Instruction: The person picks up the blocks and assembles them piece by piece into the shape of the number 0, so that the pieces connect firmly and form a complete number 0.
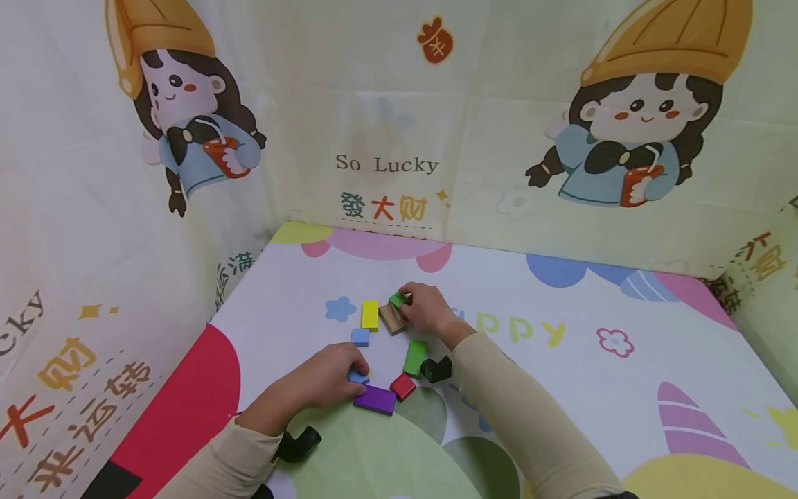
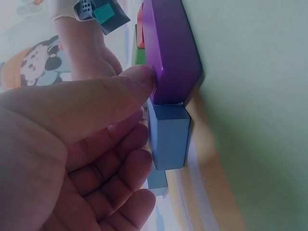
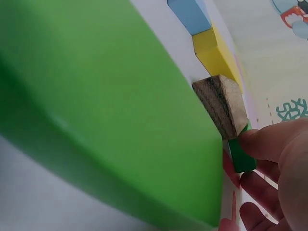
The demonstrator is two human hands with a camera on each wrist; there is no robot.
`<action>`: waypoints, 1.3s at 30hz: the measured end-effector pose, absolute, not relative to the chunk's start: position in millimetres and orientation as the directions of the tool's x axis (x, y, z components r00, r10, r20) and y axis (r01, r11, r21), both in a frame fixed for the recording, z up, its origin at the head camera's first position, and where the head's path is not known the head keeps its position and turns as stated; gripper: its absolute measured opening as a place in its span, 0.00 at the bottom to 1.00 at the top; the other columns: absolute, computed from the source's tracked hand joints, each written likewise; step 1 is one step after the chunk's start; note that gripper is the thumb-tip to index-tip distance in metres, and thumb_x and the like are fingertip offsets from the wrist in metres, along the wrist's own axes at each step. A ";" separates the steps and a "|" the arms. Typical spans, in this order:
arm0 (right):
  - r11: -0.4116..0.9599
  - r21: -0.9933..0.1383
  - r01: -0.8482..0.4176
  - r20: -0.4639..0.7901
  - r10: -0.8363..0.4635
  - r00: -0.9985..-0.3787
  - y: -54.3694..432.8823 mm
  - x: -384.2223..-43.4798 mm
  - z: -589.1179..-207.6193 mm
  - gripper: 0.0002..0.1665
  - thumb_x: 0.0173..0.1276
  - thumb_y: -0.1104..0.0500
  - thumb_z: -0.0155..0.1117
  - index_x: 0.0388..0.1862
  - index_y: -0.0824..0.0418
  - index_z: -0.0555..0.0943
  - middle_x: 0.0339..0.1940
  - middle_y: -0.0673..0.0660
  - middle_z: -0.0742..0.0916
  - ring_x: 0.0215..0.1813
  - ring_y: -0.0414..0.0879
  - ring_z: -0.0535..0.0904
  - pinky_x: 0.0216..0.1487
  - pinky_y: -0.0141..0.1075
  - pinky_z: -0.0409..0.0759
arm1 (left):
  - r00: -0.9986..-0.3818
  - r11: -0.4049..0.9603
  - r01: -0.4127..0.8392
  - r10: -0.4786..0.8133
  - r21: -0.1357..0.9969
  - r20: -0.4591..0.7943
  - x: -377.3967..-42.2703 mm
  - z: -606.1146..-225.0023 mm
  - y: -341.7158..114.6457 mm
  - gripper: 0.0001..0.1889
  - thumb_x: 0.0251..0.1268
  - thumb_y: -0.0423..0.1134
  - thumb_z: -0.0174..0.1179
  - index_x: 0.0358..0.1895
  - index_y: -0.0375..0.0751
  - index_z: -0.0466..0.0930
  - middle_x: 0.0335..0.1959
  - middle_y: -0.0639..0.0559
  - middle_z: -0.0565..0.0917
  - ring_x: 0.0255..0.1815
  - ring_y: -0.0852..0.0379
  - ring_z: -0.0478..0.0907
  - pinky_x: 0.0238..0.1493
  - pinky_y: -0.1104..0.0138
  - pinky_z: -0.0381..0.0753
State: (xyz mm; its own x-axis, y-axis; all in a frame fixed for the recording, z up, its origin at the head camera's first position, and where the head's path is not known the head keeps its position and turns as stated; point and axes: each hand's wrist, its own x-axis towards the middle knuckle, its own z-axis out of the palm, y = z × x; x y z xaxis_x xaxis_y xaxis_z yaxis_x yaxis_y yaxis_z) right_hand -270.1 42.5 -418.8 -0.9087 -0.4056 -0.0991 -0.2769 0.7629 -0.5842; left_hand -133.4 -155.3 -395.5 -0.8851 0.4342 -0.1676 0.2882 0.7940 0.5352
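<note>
Head view, block ring: The purple block (image 1: pixel 377 400), lower blue block (image 1: pixel 358 377), upper blue block (image 1: pixel 359 337), yellow block (image 1: pixel 370 315), brown block (image 1: pixel 393 320), long green block (image 1: pixel 415 357) and red block (image 1: pixel 402 387) are forming a loose ring on the tabletop (image 1: pixel 623 402).
Head view, right hand (image 1: pixel 427 308): Its fingers are pinching the small green block (image 1: pixel 397 300) beside the brown block.
Head view, dark wrist device (image 1: pixel 436 370): It is sitting just beside the long green block; a dipping forearm could be knocking that block askew.
Left wrist view, left hand (image 2: pixel 103 139): The thumb is touching the purple block; the other fingers are curling loosely by the lower blue block, apparently enclosing nothing.
Left wrist view, hazard: Uneven thumb pressure could be skewing the purple-blue joint.
Right wrist view, small green block: It is lying against the brown block, thumb and finger closing on it.
Right wrist view, hazard: Excess push could be driving the brown block into the yellow block; a slack pinch could be twisting the green one.
</note>
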 end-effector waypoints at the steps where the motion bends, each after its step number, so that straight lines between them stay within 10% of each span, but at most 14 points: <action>1: 0.763 -0.586 -0.274 -0.103 -0.405 -0.908 41.8 -270.2 -418.9 0.21 0.74 0.60 0.60 0.64 0.61 0.77 0.50 0.58 0.84 0.46 0.50 0.76 0.52 0.40 0.81 | -0.886 0.794 0.283 0.431 0.537 -0.171 -133.6 -395.5 -155.3 0.10 0.57 0.35 0.74 0.39 0.38 0.84 0.37 0.55 0.80 0.41 0.56 0.77 0.47 0.58 0.80; 39: 0.778 -0.552 -0.301 -0.116 -0.429 -0.896 61.2 -272.0 -417.8 0.26 0.72 0.61 0.60 0.68 0.62 0.75 0.66 0.61 0.79 0.58 0.55 0.75 0.66 0.49 0.71 | -0.886 0.788 0.275 0.431 0.551 -0.174 -133.5 -397.0 -154.7 0.10 0.57 0.34 0.73 0.40 0.37 0.84 0.37 0.54 0.80 0.39 0.57 0.75 0.44 0.59 0.81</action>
State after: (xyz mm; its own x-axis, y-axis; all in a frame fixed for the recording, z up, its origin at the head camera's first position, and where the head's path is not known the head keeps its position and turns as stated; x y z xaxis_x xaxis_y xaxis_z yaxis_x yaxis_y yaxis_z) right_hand -272.0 61.2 -417.8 -0.8959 -0.4287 -0.1164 -0.3007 0.7781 -0.5516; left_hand -133.5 -154.7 -397.0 -0.8856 0.4305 -0.1740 0.2747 0.7879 0.5511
